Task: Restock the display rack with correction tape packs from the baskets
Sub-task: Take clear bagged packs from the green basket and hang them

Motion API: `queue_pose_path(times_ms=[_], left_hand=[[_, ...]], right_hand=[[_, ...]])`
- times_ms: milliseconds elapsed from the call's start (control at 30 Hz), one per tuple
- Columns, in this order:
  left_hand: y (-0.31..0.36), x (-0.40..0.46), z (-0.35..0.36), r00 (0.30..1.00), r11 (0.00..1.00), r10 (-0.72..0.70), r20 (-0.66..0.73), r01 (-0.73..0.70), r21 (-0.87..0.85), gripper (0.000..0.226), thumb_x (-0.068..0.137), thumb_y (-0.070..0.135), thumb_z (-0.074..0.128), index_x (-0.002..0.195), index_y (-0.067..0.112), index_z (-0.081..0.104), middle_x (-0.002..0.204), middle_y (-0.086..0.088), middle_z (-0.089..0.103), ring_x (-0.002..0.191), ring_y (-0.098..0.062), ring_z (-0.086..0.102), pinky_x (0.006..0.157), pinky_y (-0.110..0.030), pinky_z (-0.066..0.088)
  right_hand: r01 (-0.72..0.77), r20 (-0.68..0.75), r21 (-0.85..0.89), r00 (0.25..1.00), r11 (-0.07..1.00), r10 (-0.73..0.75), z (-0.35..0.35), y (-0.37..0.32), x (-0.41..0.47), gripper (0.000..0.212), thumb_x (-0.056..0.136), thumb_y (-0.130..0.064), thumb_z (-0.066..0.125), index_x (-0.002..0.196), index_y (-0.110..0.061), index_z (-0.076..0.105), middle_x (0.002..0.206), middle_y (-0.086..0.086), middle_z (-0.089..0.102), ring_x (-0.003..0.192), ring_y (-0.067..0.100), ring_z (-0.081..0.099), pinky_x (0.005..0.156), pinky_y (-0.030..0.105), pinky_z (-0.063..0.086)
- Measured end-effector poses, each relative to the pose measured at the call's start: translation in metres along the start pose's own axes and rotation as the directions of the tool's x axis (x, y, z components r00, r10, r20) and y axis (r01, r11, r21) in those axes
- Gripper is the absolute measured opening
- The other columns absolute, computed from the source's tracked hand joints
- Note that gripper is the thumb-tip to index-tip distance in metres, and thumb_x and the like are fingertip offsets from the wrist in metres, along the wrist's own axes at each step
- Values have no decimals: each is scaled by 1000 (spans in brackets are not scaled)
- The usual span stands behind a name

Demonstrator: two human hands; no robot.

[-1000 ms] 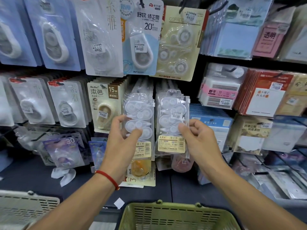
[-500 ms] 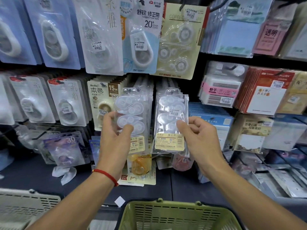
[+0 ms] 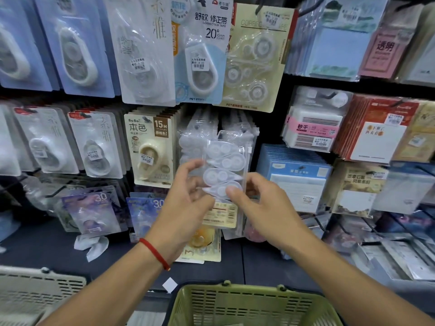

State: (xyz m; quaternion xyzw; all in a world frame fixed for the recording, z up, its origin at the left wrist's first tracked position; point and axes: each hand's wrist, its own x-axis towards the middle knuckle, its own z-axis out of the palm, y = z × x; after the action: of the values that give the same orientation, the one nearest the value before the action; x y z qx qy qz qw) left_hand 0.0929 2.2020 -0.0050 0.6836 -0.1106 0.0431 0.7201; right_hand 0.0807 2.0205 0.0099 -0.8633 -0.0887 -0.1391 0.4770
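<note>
Left hand (image 3: 186, 208), right hand (image 3: 266, 208) both pinch clear glossy teardrop-blistered correction tape pack (image 3: 223, 170).

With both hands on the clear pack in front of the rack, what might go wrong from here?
1. The clear correction tape pack is held only by fingertips of the left hand and right hand; it may slip and fall beside the green basket.
2. The hook is hidden behind the pack, so the hanging hole may miss it.
3. The clear packs hanging behind are crowded, so pushing may knock one off.
</note>
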Motion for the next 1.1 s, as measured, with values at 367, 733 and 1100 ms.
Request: queue_pose_path(times_ms=[367,733,1100], left_hand=[[0,-2,8,992,989,54,113,-69,129,77,91,-15,66,132,47,49,124,0,62,89,-16,68,71,-31,65],[-11,6,3,993,967,90,71,-105,231,63,92,-8,66,131,40,58,126,3,66,96,-20,70,84,-41,64],[-17,42,-22,885,260,333,327,-419,870,78,80,-5,64,154,11,46,171,-9,25,159,-31,20,129,-45,26]], right_hand=[[-110,-139,252,979,962,148,-9,-1,3,10,105,-29,61,105,-21,67,97,2,79,91,22,77,86,56,60],[-119,-176,134,974,984,142,-11,7,11,28,102,-36,64,128,-25,65,103,-5,77,95,16,74,89,46,60],[285,133,-664,955,692,-265,25,37,40,72,99,-22,61,163,-19,30,177,0,0,163,18,1,127,37,23]])
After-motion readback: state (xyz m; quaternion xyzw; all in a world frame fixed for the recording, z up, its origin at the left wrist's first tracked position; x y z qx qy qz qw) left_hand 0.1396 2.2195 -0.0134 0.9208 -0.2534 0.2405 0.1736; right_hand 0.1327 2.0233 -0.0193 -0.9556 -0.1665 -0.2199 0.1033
